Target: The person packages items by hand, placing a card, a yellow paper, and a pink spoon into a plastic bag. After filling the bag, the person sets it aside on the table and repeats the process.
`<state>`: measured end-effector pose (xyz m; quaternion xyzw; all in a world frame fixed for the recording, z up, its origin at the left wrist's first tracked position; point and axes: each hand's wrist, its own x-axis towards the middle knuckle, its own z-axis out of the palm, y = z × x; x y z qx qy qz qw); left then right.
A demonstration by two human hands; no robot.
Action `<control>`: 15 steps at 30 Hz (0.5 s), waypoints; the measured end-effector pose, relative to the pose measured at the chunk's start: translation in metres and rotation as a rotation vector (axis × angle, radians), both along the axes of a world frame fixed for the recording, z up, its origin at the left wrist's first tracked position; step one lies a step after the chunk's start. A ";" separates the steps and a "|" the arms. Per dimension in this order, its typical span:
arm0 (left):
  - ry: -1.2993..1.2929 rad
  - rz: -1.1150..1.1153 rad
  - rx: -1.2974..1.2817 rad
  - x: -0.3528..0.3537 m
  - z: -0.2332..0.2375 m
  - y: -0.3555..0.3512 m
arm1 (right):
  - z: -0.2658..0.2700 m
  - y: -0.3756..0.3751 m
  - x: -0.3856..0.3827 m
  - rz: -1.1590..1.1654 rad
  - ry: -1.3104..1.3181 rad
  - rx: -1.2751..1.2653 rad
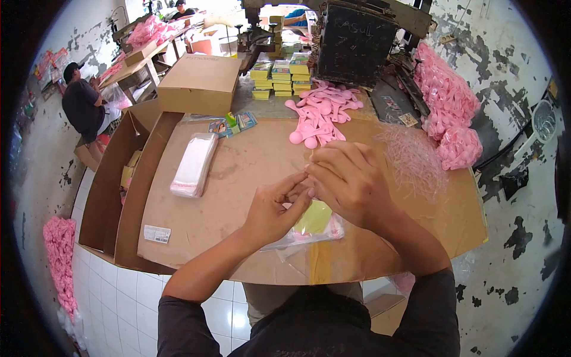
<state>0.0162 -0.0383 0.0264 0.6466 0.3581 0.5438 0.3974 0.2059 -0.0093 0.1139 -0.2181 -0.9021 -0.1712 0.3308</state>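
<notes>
My left hand (275, 208) and my right hand (352, 183) meet over the middle of the cardboard-covered table. Both have their fingertips pinched together, close to each other. Whatever lies between the fingertips is too small or too hidden to make out. Just below them a clear plastic bag (289, 241) lies on the cardboard, with a yellow card (316, 218) and something pink in it. My wrists partly cover this bag. Beyond my right hand is a heap of pink, spoon-shaped plastic pieces (321, 113).
A stack of clear bags (195, 165) lies left on the cardboard (238, 154). Behind stand card stacks (281, 76), a closed carton (199, 80) and a dark machine (351, 47). Thin pink strands (413, 160) lie right, near bagged pink pieces (446, 95). A person (84, 104) sits far left.
</notes>
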 end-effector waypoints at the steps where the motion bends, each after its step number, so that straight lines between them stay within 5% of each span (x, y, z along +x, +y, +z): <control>1: 0.021 0.008 0.013 0.000 0.001 0.000 | -0.002 0.001 0.000 -0.001 -0.035 0.014; 7: 0.263 -0.014 0.112 0.000 0.009 -0.005 | -0.008 0.013 -0.003 -0.059 -0.167 0.102; 10: 0.301 -0.025 0.029 -0.005 0.017 -0.003 | -0.009 0.028 0.004 -0.115 0.003 0.127; 13: 0.097 -0.100 -0.146 -0.009 0.009 0.003 | -0.006 0.047 0.038 -0.044 0.075 -0.182; 15: 0.062 -0.113 -0.189 -0.012 0.005 0.009 | 0.011 0.033 0.064 0.164 0.457 -1.177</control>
